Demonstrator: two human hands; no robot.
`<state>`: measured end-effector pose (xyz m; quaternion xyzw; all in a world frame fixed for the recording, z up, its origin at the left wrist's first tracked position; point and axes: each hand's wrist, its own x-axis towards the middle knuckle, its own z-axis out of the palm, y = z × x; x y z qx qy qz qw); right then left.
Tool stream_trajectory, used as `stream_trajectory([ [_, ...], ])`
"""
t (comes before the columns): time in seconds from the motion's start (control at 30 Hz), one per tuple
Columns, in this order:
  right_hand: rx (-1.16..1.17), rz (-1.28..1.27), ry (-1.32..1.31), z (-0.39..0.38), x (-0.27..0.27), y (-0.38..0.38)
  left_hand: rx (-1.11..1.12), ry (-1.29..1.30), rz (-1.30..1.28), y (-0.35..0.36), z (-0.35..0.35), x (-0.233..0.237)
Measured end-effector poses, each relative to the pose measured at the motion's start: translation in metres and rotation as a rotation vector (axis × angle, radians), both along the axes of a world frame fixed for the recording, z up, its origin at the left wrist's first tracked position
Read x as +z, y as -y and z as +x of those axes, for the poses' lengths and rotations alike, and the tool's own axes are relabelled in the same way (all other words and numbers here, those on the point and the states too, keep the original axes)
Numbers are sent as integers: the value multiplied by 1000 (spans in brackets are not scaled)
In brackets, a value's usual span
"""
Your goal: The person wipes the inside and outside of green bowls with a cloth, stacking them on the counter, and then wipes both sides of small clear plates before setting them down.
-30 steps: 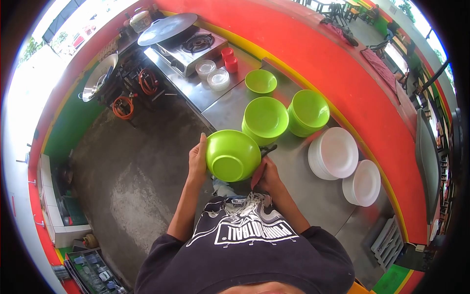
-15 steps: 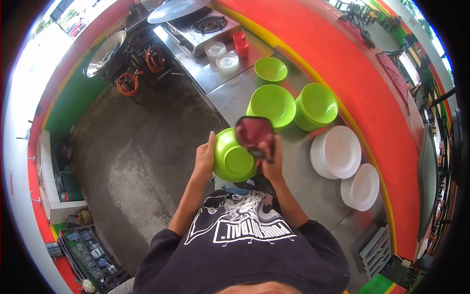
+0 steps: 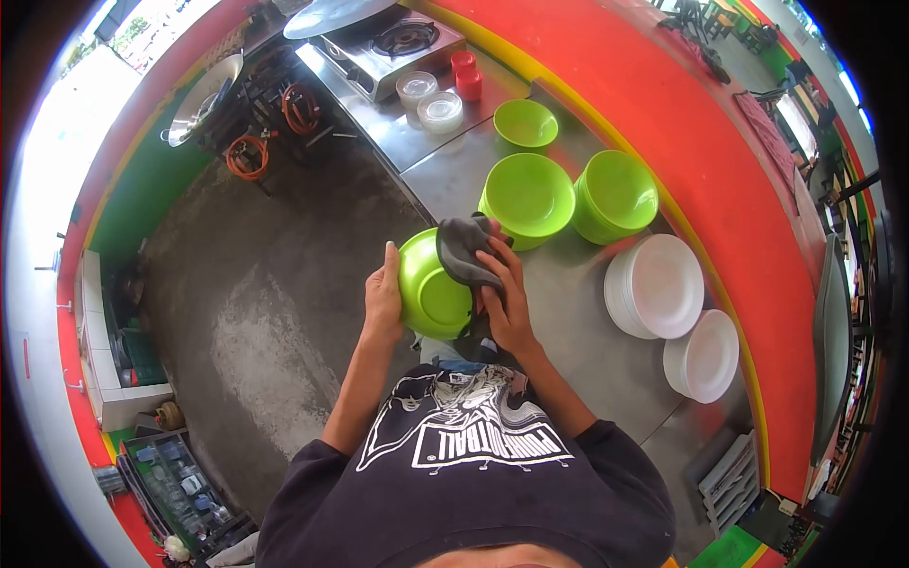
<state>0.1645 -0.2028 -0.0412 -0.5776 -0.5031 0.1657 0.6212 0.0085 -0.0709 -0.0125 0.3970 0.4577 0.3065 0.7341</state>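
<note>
A lime-green bowl (image 3: pixel 433 295) is tipped on its side in front of me, its base turned toward the camera. My left hand (image 3: pixel 383 301) grips its left rim, thumb along the outer wall. Against the bowl's upper right side my right hand (image 3: pixel 507 298) presses a dark grey cloth (image 3: pixel 464 250), a bit of its reddish side showing. The cloth hides part of the bowl. Just beyond the hands, on the steel counter, stand a stack of green bowls (image 3: pixel 527 197), another green stack (image 3: pixel 617 192) and a smaller green bowl (image 3: pixel 525 125).
White plates (image 3: pixel 666 287) and white bowls (image 3: pixel 705 355) are stacked on the counter (image 3: pixel 578 303) to the right. Clear plastic tubs (image 3: pixel 439 112) and red containers (image 3: pixel 468 83) sit near a gas stove (image 3: pixel 402 43). A red ledge (image 3: pixel 653 123) borders the counter.
The held bowl has shifted slightly left and up. The cloth has turned from its reddish side to its grey side and now lies against the bowl under my right hand.
</note>
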Motion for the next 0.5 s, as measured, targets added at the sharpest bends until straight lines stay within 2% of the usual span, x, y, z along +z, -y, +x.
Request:
stream_trajectory([
  [0.13,-81,9,19,-13,-16,3,191,96,-152,-9,4,3],
  [0.23,-113,55,-11,-16,-8,-8,164,78,-158,-18,9,5],
  [0.33,-111,124,-59,-1,7,-29,-85,53,-1,-33,3,9],
  [0.43,150,37,95,18,33,-45,-345,4,156,-43,5,3],
  [0.47,237,77,178,20,42,-53,-425,-15,249,-43,5,4],
  [0.5,248,69,206,20,47,-57,-431,10,254,-45,5,7],
])
